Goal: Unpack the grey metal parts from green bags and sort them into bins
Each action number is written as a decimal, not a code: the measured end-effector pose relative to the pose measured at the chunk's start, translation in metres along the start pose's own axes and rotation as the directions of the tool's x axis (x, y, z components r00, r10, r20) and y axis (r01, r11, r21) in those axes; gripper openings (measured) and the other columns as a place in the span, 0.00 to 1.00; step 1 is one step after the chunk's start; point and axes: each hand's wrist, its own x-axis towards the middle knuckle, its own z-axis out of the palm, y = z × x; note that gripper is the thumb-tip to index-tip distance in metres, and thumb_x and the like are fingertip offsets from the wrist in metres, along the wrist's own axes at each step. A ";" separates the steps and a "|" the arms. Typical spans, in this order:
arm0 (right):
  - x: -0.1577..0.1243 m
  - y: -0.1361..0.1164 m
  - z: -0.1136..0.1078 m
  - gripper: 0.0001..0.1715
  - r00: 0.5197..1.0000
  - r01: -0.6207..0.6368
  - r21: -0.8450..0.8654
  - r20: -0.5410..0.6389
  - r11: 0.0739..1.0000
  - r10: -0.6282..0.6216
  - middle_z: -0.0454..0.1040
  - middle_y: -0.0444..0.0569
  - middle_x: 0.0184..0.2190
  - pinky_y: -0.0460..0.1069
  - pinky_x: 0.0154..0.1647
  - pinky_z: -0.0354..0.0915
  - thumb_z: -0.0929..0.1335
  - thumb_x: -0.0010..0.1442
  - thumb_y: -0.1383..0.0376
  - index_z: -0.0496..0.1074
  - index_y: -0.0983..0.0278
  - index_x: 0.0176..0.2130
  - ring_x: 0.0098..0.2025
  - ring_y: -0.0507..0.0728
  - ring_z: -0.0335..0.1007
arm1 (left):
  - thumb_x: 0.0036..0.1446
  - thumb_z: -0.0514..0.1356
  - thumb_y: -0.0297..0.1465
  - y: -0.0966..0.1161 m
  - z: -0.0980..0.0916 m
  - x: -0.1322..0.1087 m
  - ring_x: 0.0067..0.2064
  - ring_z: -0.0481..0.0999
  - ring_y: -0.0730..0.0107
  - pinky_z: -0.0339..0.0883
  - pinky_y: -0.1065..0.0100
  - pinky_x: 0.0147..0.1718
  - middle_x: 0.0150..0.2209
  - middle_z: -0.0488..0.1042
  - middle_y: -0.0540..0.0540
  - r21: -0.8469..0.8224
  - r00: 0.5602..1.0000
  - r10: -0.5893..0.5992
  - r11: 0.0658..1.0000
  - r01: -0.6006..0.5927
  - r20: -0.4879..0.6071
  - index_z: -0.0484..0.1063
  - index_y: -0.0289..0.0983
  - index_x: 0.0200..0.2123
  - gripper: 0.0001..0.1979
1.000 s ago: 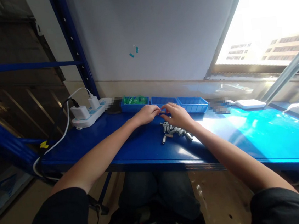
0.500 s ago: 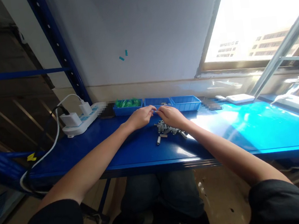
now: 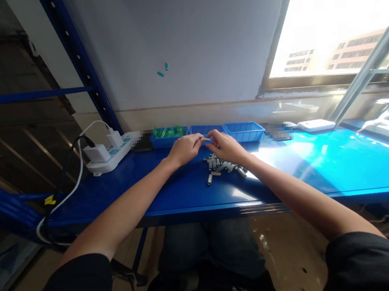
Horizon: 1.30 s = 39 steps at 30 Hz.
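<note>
A small silvery metal cylinder (image 3: 207,139) lies level between my hands, above the far part of the blue table. My left hand (image 3: 187,149) pinches its left end with thumb and fingertips. At its other end, my right hand (image 3: 227,147) has thumb and forefinger curled about the tip, with a small gap showing between them. Beneath my hands, mostly beside the right one, a loose pile of similar metal cylinders (image 3: 213,164) is spread on the table. One cylinder (image 3: 209,179) lies apart at the near side of the pile.
Blue bins line the wall: one with green plastic pieces (image 3: 168,132), a middle bin (image 3: 206,129) partly hidden by my hands, and a right bin (image 3: 245,132). A white power strip (image 3: 110,156) with cables stands left. A flat white device (image 3: 316,125) lies right.
My right thumb and forefinger have parted, exposing more of the metal cylinder. My left hand keeps its pinch. The whole view has shifted slightly.
</note>
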 end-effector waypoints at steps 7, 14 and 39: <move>-0.002 -0.002 -0.004 0.11 1.000 0.001 -0.043 -0.025 0.999 -0.002 0.74 0.51 0.36 0.48 0.36 0.60 0.62 0.64 0.61 0.69 0.62 0.42 0.37 0.57 0.69 | 0.66 0.46 0.40 0.002 -0.001 -0.001 0.38 0.77 0.63 0.65 0.68 0.35 0.39 0.79 0.43 -0.006 0.995 -0.029 1.000 0.030 0.097 0.74 0.39 0.40 0.19; 0.000 -0.003 -0.003 0.15 0.999 -0.033 -0.043 0.006 0.998 0.034 0.75 0.51 0.35 0.48 0.37 0.60 0.58 0.67 0.60 0.69 0.61 0.34 0.39 0.57 0.70 | 0.61 0.54 0.37 0.004 0.002 -0.002 0.36 0.76 0.66 0.64 0.70 0.33 0.35 0.78 0.48 -0.088 0.998 0.029 0.996 -0.024 0.054 0.69 0.40 0.50 0.16; 0.000 0.002 -0.001 0.13 1.000 -0.007 0.005 -0.025 1.000 0.007 0.73 0.48 0.29 0.48 0.34 0.59 0.60 0.65 0.58 0.68 0.62 0.40 0.33 0.56 0.70 | 0.64 0.50 0.40 0.005 0.001 -0.002 0.37 0.76 0.63 0.64 0.68 0.33 0.36 0.78 0.45 -0.021 1.000 -0.013 1.000 0.013 0.000 0.72 0.39 0.44 0.16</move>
